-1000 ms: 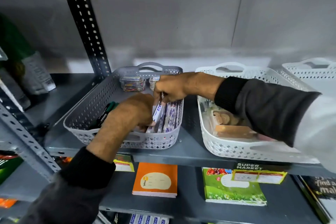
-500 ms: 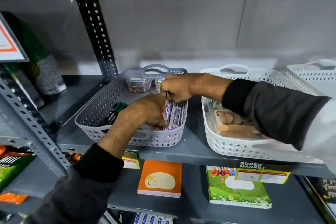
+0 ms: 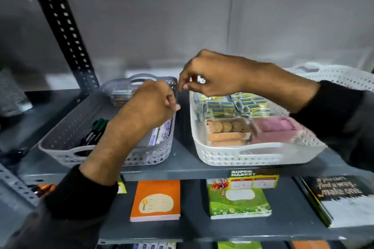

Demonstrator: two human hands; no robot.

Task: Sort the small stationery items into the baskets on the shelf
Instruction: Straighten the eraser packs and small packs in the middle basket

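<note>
My left hand (image 3: 149, 105) hovers over the right side of the grey basket (image 3: 60, 147), fingers curled shut, with nothing visible in it. My right hand (image 3: 212, 75) is raised above the gap between the grey basket and the white basket (image 3: 242, 154). Its thumb and fingertips are pinched, and I see no item between them. The grey basket holds green and black markers (image 3: 95, 129), blue-and-white packed pens (image 3: 162, 132) and a clear box of clips (image 3: 119, 95). In the white basket lie small yellow-and-blue boxes (image 3: 232, 105), an orange box (image 3: 226, 133) and a pink box (image 3: 277, 126).
Another white basket (image 3: 344, 77) stands at the far right. A perforated black post (image 3: 66, 32) rises at the left. On the shelf below lie an orange notebook (image 3: 155, 200), a green notebook (image 3: 238, 202) and a black book (image 3: 340, 198), under a price tag (image 3: 253, 180).
Both hands have come up out of the grey basket, and the right hand no longer holds the pen pack. The view has shifted, so the white basket's contents now show.
</note>
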